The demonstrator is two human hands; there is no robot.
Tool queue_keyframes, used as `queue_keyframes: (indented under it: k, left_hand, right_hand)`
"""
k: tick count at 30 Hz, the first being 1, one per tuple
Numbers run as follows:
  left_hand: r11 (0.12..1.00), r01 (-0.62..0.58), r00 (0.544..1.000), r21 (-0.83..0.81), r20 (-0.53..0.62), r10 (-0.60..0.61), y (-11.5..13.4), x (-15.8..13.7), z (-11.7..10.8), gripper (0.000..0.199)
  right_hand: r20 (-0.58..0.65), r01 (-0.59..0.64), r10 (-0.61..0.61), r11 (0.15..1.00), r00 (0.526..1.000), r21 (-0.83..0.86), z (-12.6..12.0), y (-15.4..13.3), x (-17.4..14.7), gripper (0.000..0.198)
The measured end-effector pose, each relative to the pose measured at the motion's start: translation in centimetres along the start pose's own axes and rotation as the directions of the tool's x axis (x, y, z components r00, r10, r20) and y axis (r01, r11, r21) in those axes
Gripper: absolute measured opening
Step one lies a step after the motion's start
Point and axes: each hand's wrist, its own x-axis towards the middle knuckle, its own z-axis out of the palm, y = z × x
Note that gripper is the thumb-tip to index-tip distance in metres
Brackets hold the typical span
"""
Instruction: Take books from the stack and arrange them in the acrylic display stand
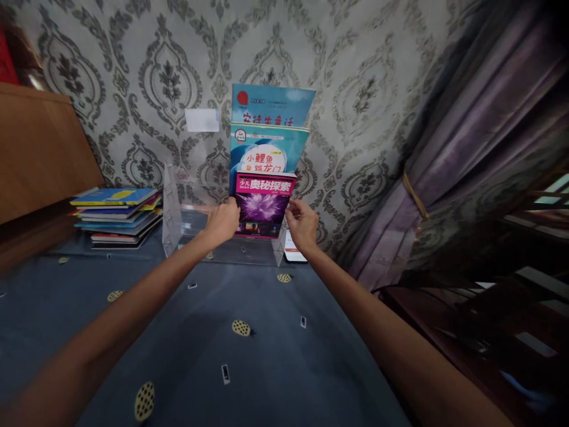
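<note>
Left grip (223, 219) holds rectangular purple book (262, 206).

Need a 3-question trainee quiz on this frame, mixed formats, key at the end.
1. Multiple choice: what is between the left hand and the right hand, with fingers at both its side edges?
A) a phone
B) a purple book
C) a curtain

2. Count: how many book covers, the purple one included, show one above another at the clear rack?

3. True or false: the stack of books lies to the right of the clear rack.

Key: 1. B. 2. Three. 3. False; the stack of books lies to its left.
</note>
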Motion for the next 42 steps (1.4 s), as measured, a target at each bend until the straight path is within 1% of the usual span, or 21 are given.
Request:
queue_keyframes:
  k: [9,13,16,21,25,34,38,42]
  left_hand:
    - [1.0,-0.024,1.0,-0.016,0.009,0.024,-0.3,0.0,-0.2,0.028]
    - [0.999,-0.031,0.999,-0.023,0.012,0.031,-0.4,0.0,-0.5,0.03]
    - [0.999,-0.03,0.999,-0.031,0.013,0.03,-0.4,0.1,-0.6,0.03]
    - [0.999,-0.01,1.0,-0.051,0.022,0.011,-0.5,0.0,-0.8,0.031]
    - [0.998,-0.007,0.999,-0.068,0.032,0.009,-0.6,0.0,-0.9,0.031]
    - [0.993,-0.016,0.998,-0.121,0.066,0.024,-1.0,-0.4,-1.2,0.031]
    - [0.99,-0.023,0.997,-0.141,0.064,0.032,-1.3,-0.5,-1.2,0.031]
    - [0.987,-0.032,0.997,-0.156,0.059,0.042,-1.7,-0.4,-1.0,0.03]
  right_hand:
    - [0.014,0.0,0.0,1.0,1.0,-0.01,-0.3,0.1,-0.1,0.034]
    - [0.01,0.011,-0.011,0.999,1.0,-0.048,-0.4,0.1,0.6,0.033]
    - [0.031,0.019,-0.018,0.998,0.999,-0.06,-0.4,0.1,1.3,0.033]
    - [0.068,-0.024,0.029,0.997,0.997,-0.077,-0.3,-0.2,1.8,0.031]
    - [0.054,-0.03,0.037,0.991,0.998,-0.131,-0.4,-0.4,1.7,0.032]
    - [0.068,-0.052,0.069,0.974,0.995,-0.22,-0.8,-1.2,1.3,0.04]
    - [0.067,-0.07,0.088,0.971,0.994,-0.228,-0.8,-1.8,0.9,0.043]
    - [0.077,-0.083,0.103,0.97,0.992,-0.226,-0.9,-2.1,0.7,0.042]
